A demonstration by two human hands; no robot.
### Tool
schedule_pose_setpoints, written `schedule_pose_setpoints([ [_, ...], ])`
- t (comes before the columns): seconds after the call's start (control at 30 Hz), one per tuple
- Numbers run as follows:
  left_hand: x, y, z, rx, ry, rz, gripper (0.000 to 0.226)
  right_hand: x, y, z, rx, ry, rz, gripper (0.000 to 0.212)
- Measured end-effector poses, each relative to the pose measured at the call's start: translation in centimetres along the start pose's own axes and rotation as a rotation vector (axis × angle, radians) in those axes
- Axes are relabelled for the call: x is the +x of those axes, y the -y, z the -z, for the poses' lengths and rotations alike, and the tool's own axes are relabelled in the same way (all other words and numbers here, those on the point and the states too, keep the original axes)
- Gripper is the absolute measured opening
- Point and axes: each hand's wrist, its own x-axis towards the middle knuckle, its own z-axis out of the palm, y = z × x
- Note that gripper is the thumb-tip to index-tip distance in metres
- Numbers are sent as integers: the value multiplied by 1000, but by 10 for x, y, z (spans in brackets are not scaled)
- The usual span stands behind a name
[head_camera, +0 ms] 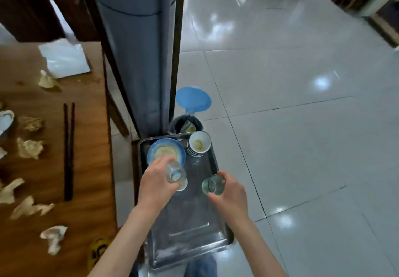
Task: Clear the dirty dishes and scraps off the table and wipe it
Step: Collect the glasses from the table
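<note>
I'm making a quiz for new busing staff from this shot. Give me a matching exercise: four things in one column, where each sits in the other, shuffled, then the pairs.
Things
1. chopsticks
2. blue plate
3. greenish glass
4. blue lid

Places
A. in the right hand
B. on the floor
C. on the wooden table
D. in the metal tray

Pairs: 1-C, 2-D, 3-A, 4-B

light: bright, overhead | glare: patches on floor | blur: soft throughout | edges: wide-angle bending
</note>
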Motion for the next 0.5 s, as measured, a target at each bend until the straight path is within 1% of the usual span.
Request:
schedule_pose_setpoints([
  [0.13, 25, 4, -62, -24, -46, 140, 61, 54, -36, -17, -48, 93, 68, 52],
  [0.23, 45, 10, -107, -6, -46, 167, 62, 86, -60, -37, -52, 121, 93, 53],
  [0.33, 63, 24, -140, 74, -29, 177, 64, 118, -80, -58, -67, 142, 128, 53],
  [0.5, 84, 59, -179, 191, 65, 164, 61, 164, -107, -89, -69, 147, 174, 51],
])
